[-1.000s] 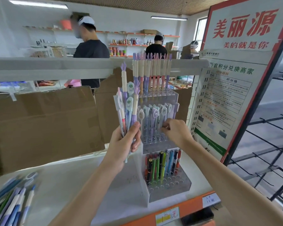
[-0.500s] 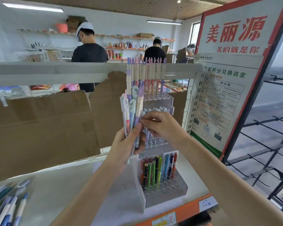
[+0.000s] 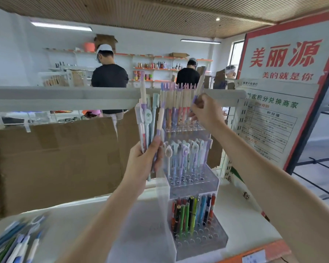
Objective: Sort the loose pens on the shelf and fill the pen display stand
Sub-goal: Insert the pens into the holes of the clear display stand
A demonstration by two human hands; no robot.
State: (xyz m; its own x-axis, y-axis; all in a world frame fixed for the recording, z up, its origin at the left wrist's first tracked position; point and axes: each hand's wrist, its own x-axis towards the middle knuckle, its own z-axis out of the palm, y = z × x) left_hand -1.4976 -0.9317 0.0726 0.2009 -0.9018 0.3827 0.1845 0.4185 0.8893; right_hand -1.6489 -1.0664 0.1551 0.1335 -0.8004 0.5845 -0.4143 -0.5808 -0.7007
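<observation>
Fingers [image 3: 195, 103] of the right hand [image 3: 207, 112] pinch a single pen [image 3: 200, 81] by its lower barrel, holding it tilted above the top tier of the pen display stand [image 3: 194, 179], which sits near the front right corner of the shelf [image 3: 241, 221]; fingers of the left hand [image 3: 142, 160] are clenched round a bunch of pens [image 3: 147, 122] held upright just left of the stand. That top tier already carries a row of cream and purple pens [image 3: 176, 103], and the raised pen looks to belong with them, so I judge the step in hand is seating it in a free hole there. More loose pens [image 3: 15, 242] lie at the front left corner of the shelf, unsorted. Risks: coming down at this tilt, the tip could miss its hole and skid on the clear acrylic, or knock the neighbouring pens askew; a hard push on the top tier might rock the light stand toward the front edge; and the left bunch, gripped low, could fan out and drop one
</observation>
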